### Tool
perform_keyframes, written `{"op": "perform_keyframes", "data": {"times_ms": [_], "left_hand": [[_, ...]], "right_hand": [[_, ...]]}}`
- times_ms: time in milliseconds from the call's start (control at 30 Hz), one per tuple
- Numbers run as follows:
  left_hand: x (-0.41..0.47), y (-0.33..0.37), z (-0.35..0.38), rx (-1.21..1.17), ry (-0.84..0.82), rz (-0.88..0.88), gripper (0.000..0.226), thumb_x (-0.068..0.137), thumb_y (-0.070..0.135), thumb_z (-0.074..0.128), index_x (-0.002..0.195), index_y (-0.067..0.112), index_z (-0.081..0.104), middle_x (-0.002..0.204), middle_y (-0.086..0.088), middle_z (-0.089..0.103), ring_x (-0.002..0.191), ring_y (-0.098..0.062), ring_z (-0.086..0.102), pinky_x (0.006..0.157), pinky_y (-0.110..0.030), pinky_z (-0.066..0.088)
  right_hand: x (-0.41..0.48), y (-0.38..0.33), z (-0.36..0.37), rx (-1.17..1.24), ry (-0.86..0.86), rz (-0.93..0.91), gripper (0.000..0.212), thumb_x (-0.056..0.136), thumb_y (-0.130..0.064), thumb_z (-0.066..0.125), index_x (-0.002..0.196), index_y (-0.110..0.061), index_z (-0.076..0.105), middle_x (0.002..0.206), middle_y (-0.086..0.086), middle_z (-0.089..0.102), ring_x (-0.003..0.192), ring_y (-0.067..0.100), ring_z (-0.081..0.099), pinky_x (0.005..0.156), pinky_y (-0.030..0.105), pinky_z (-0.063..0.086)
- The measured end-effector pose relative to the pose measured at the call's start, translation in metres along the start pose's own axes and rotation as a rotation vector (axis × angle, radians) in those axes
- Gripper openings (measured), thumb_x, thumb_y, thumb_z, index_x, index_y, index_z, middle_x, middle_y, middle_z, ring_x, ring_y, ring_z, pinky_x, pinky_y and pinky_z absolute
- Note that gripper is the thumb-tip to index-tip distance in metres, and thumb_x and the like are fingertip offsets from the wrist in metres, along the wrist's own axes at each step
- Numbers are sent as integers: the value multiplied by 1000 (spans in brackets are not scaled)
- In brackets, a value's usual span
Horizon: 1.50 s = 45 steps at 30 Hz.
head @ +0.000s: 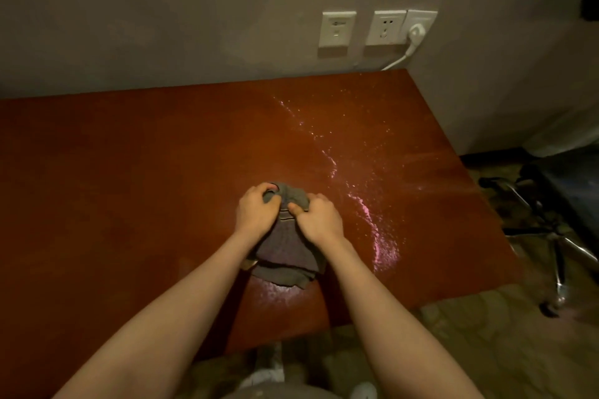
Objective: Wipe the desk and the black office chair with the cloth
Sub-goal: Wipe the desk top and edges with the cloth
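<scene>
- In the head view, you are gripping the cloth [288, 256] with both hands: your left hand [256, 209] is curling its fingers round the bunched far end, and your right hand [319, 219] is pinching the same bunch just beside it, thumb on top
- The cloth is lying on the desk [129, 172] near its front edge, with its loose folded end trailing back toward you between your forearms
- It is looking soft, limp and probably damp, so it should be handling light and floppy; gathering it into a wad at that far end seems the soundest hold
- The desk top is showing as a flat, smooth, reddish-brown slab, with a wet streak [356, 191] glistening across its right part and probably running slick
- The black office chair [573, 191] is standing past the desk's right edge, a dark seat over shiny metal legs, well apart from both hands
</scene>
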State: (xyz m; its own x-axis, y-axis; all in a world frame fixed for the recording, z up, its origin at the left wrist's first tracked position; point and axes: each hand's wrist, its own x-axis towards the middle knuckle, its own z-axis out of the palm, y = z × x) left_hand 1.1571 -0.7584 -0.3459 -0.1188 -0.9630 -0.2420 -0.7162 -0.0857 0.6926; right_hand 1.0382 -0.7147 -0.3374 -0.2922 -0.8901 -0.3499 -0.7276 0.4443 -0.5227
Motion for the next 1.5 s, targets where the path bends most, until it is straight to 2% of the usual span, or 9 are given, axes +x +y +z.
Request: {"op": "perform_keyframes", "data": {"times_ms": [267, 367, 500, 567, 633, 767, 1133, 1400, 1500], "left_hand": [[-76, -16, 7, 15, 135, -48, 22, 88, 13, 52, 106, 16, 66, 113, -8, 61, 104, -29, 56, 83, -32, 42], [-104, -19, 24, 125, 147, -82, 20, 90, 18, 49, 108, 17, 58, 107, -8, 55, 96, -29, 55, 77, -35, 44], [-126, -7, 50, 179, 148, -117, 20, 90, 26, 49, 109, 18, 48, 101, -6, 47, 86, -30, 55, 68, -37, 45], [-132, -5, 58, 193, 151, -154, 26, 88, 30, 51, 111, 18, 45, 103, -7, 46, 87, -32, 55, 71, -39, 48], [-138, -3, 66, 231, 159, -150, 31, 89, 33, 52, 113, 17, 44, 104, -9, 45, 87, -34, 55, 71, -40, 49], [-143, 8, 86, 283, 216, -125, 30, 93, 32, 47, 116, 13, 46, 109, -13, 46, 82, -34, 56, 62, -36, 45], [-139, 86, 165, 222, 215, -75, 35, 93, 27, 47, 124, 12, 45, 114, -14, 47, 89, -35, 59, 66, -35, 43], [-122, 142, 217, 203, 103, 60, 30, 93, 28, 45, 118, 11, 46, 116, -16, 46, 85, -38, 60, 59, -36, 40], [-115, 169, 237, 171, 40, 144, 30, 94, 26, 44, 119, 9, 46, 115, -18, 45, 87, -39, 59, 63, -41, 44]], "right_hand": [[-70, 23, 14, -30, -111, -148, 51, 95, -41, 47, 135, -10, 41, 138, 10, 43, 123, 31, 45, 94, 36, 40], [-97, 38, 32, -179, 17, -231, 58, 92, -36, 55, 140, -11, 35, 131, 11, 45, 116, 29, 47, 92, 38, 40], [-111, 56, 44, -356, 119, -370, 60, 53, -28, 85, 111, -20, 68, 108, 11, 67, 92, 25, 66, 73, 35, 54], [-112, 67, 43, -339, 82, -414, 43, 65, -28, 69, 107, -20, 70, 110, 10, 68, 96, 25, 66, 75, 36, 54], [-111, 80, 38, -317, 25, -440, 46, 72, -27, 42, 108, -19, 69, 112, 9, 67, 98, 23, 65, 76, 37, 54], [-100, 103, 29, -329, 40, -512, 45, 68, -26, 54, 110, -17, 64, 116, 9, 64, 98, 24, 64, 74, 36, 53], [-71, 189, -31, -275, 177, -509, 43, 67, -17, 62, 110, -13, 65, 117, 15, 62, 100, 34, 62, 75, 44, 50], [-51, 252, -70, -222, 346, -361, 35, 83, -19, 45, 112, -12, 64, 117, 20, 57, 102, 39, 58, 78, 49, 48], [-45, 276, -88, -217, 405, -261, 33, 87, -9, 54, 119, -10, 62, 124, 23, 51, 110, 42, 51, 85, 51, 42]]}}
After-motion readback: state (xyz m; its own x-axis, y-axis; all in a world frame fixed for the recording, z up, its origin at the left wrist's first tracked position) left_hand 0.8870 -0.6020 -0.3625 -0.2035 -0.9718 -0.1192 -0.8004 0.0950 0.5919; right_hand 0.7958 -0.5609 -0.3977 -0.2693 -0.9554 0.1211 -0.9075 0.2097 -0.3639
